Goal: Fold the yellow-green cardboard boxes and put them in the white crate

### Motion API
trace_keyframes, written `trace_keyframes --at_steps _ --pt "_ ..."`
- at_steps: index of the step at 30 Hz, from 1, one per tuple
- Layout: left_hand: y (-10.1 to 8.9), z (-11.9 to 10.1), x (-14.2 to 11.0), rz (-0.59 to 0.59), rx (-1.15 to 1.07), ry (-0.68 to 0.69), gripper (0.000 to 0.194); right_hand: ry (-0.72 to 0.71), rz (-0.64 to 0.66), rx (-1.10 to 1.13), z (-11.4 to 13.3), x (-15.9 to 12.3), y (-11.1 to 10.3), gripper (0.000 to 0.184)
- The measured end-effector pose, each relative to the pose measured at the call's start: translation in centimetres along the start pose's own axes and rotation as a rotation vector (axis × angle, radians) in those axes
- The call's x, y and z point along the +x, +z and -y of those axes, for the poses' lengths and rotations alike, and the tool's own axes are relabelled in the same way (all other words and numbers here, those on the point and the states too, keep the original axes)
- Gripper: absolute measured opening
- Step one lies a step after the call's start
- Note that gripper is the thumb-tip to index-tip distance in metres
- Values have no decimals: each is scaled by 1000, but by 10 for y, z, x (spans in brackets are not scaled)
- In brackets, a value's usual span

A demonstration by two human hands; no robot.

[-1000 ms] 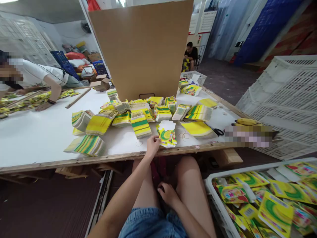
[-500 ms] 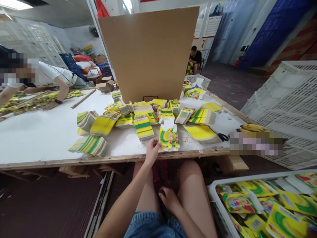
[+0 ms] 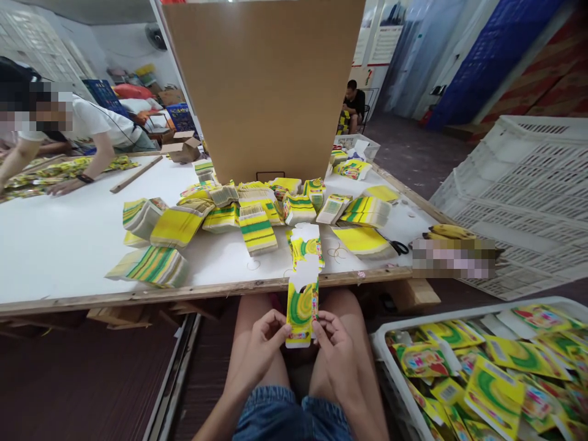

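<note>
Yellow carton (image 3: pixel 301 312) is held over the person's lap at the near edge of the worktop (image 3: pixel 55 251), its long axis running near to far. The white flap end points away toward the worktop; the printed yellow end is nearest the person. The left hand (image 3: pixel 264 346) pinches its left edge between thumb and fingers, and the right hand (image 3: pixel 337 343) grips the right edge likewise, both low on the carton. The flap overlaps a small pile of cartons (image 3: pixel 307 246) in the view, and whether they touch is hard to tell. Beyond that pile, bundled cartons (image 3: pixel 258 229) crowd the middle, with more to left and right. A tall cardboard sheet (image 3: pixel 266 86) stands upright behind them, hiding what lies farther back. To the right are scissors (image 3: pixel 400 247) and bananas (image 3: pixel 448 233); near right, a white crate (image 3: pixel 382 343) holds many loose yellow packets (image 3: pixel 493 392).
</note>
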State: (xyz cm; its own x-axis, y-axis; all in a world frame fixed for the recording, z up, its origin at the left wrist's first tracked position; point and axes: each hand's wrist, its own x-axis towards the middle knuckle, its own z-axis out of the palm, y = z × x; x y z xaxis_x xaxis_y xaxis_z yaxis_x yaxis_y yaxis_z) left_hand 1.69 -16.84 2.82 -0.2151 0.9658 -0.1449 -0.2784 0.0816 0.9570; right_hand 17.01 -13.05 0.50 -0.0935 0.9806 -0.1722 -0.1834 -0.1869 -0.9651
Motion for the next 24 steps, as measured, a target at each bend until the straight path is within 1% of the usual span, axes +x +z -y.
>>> trace_keyframes --at_steps 2,5,7,9,11,15,18,21,24 --pt "-1 -5 3 85 -78 -38 30 22 17 30 5 -3 6 44" --pt "0 -11 7 220 -330 -127 44 57 88 75 8 -7 11 45" --pt "4 -13 7 294 -464 -164 49 67 110 99 10 -9 13 45" --pt "7 -13 5 341 -520 -162 52 72 123 102 12 -11 13 45" --pt "9 -13 2 355 -529 -149 54 78 136 96 14 -13 13 44" --pt "8 -16 0 343 -505 -147 57 56 136 91 17 -18 13 43" --pt "8 -17 -1 302 -475 -140 52 29 123 0 18 -21 14 43" --pt "8 -10 -2 193 -414 -133 47 9 141 -134 17 -24 14 43" --pt "9 -1 -1 75 -352 -139 44 -16 153 -200 14 -27 14 38"
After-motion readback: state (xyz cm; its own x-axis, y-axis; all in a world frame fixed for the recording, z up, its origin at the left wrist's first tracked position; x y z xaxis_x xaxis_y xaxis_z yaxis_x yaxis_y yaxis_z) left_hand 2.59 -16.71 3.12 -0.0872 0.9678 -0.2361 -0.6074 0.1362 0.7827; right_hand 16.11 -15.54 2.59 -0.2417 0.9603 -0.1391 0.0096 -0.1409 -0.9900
